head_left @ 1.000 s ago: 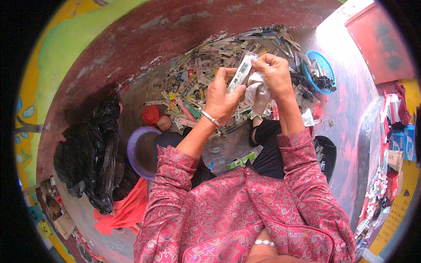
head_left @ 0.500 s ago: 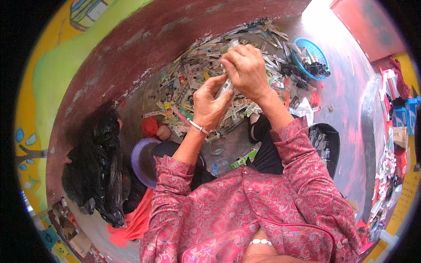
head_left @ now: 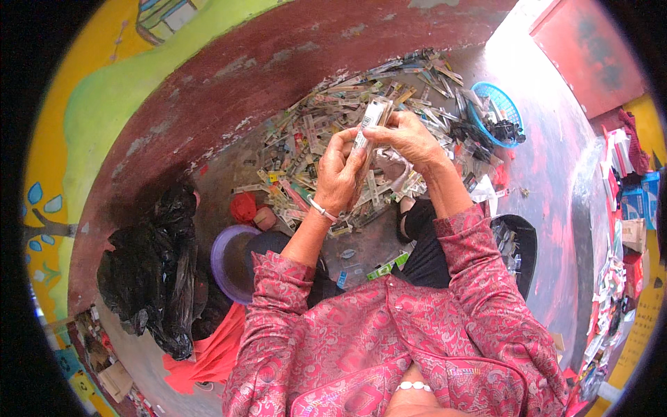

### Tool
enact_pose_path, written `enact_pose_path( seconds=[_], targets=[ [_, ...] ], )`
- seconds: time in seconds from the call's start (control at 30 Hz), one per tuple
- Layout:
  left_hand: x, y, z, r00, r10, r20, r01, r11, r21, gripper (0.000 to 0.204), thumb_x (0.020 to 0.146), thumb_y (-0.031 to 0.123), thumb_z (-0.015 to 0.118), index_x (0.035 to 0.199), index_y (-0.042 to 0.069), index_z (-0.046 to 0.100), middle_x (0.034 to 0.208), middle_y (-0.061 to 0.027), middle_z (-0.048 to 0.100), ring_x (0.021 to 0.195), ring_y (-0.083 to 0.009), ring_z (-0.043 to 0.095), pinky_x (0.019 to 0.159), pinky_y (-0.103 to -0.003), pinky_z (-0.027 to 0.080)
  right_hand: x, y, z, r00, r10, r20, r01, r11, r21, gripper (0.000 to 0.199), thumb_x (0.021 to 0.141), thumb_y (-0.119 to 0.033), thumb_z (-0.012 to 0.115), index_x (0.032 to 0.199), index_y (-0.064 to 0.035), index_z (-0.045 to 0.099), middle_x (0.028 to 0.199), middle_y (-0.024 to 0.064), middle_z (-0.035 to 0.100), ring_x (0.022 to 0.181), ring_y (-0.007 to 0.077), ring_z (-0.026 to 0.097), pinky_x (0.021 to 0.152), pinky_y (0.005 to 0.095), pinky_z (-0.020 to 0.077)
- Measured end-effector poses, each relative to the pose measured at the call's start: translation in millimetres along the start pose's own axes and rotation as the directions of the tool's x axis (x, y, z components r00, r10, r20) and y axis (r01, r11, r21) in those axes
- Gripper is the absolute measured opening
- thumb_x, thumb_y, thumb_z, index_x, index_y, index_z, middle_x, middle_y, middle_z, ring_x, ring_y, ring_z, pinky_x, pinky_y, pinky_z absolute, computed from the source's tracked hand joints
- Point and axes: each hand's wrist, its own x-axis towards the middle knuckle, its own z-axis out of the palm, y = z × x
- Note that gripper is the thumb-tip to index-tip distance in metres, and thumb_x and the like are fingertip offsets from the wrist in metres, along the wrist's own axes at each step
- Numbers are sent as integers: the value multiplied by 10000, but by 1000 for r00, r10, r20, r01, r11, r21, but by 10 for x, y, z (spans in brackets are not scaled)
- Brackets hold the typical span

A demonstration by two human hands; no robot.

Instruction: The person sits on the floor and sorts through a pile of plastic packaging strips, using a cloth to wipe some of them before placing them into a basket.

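Observation:
Both hands meet over the pile, holding a long slim clear plastic packet [head_left: 376,115] with a white printed label. My left hand [head_left: 337,174] is closed round its lower part, thumb along the front. My right hand [head_left: 415,142] grips it from the right, fingers bent behind the upper part. Whether it is one packet or several stacked together, I cannot tell. Beneath my hands spreads a heap of similar narrow packets and strips [head_left: 306,142] on the floor. A crumpled greyish piece [head_left: 393,169] shows just below my right hand.
A blue plastic basket [head_left: 511,111] with black pieces stands far right. Black plastic bags [head_left: 156,264] and a purple basin [head_left: 221,260] lie at left, with red cloth [head_left: 215,347] nearer. A black container [head_left: 526,247] sits by my right leg. A maroon wall [head_left: 229,76] bounds the far side.
The packet has tipped so its labelled face shows above my fingers. My right hand has slid off its top to its right side, and both hands have come slightly nearer.

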Motion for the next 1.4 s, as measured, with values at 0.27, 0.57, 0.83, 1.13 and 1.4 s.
enact_pose_path(
  seconds=[0.27, 0.57, 0.83, 1.13, 1.4],
  targets=[
    [19, -27, -28, 999, 29, 20, -33, 973, 228, 320, 843, 95, 519, 1121, 23, 377, 945, -67, 538, 818, -108, 518, 713, -240, 432, 19, -17, -18, 993, -87, -86, 85, 996, -28, 304, 717, -223, 677, 927, -12, 613, 857, 41, 617, 778, 108, 557, 742, 257, 431],
    [39, 33, -51, 987, -145, 68, 146, 989, -14, 256, 879, 135, 488, 1103, 28, 428, 945, -23, 519, 804, -72, 490, 698, -223, 425, 10, 21, -41, 972, -216, -94, 202, 969, -140, 219, 758, -178, 624, 889, -2, 631, 798, 32, 626, 727, 86, 543, 680, 268, 452],
    [93, -115, -2, 997, -37, -72, 56, 957, 286, 256, 904, 258, 465, 830, 23, 537, 646, -3, 521, 556, -79, 457, 511, -250, 394, 19, 133, 7, 961, -253, -113, 221, 946, -236, 185, 738, -170, 628, 824, -8, 647, 711, 58, 631, 676, 77, 538, 636, 267, 451],
    [18, -65, 206, 963, 85, -255, 13, 933, 359, 386, 928, 334, 371, 711, 32, 474, 498, -43, 439, 418, -134, 471, 390, -290, 370, -38, 39, 81, 987, -161, -27, 161, 987, -5, 126, 779, -85, 578, 871, -10, 620, 746, -22, 588, 676, 69, 514, 629, 259, 444],
    [65, -120, 117, 917, -112, -383, 253, 905, 341, 357, 923, 297, 370, 759, 14, 512, 527, -93, 486, 422, -173, 525, 408, -314, 413, -71, -165, 93, 747, -452, -488, 303, 884, -355, 210, 805, -200, 587, 888, -9, 606, 756, 62, 609, 698, 115, 552, 607, 263, 443]
  ],
)
